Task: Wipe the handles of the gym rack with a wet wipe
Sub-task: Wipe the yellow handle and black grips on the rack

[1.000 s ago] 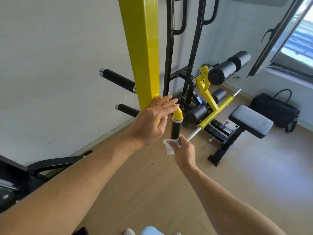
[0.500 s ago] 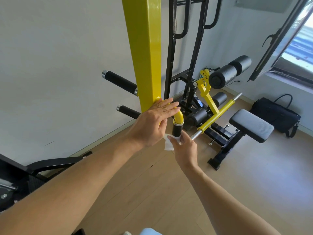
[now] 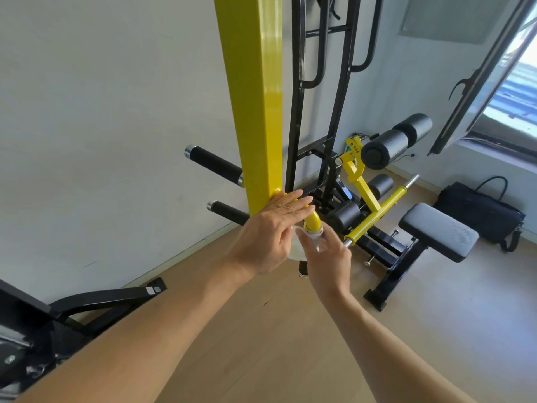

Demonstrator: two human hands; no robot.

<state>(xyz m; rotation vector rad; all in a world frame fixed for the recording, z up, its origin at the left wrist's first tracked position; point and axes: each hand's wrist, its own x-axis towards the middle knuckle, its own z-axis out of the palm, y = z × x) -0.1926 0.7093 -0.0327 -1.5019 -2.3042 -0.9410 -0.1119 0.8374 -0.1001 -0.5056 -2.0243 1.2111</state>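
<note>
Two hands meet mid-frame: right hand (image 3: 325,257) fingers curl the wet wipe (image 3: 299,251) round the handle (image 3: 313,225), which runs downward; left hand (image 3: 270,228) lies flat, fingers straight, against the yellow post (image 3: 255,112).

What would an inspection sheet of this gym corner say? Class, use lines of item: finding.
Surface: wood floor, bare where visible.
Job's things: wet wipe wrapped round the black handle under the yellow elbow on the yellow post.
Clutter: black bag on the floor by the wall.
Hands: left hand flat against the post; right hand grips the wipe on the handle.
Cables: a thin one by the far wall.
Surroundings: padded bench, open window, white wall.
</note>
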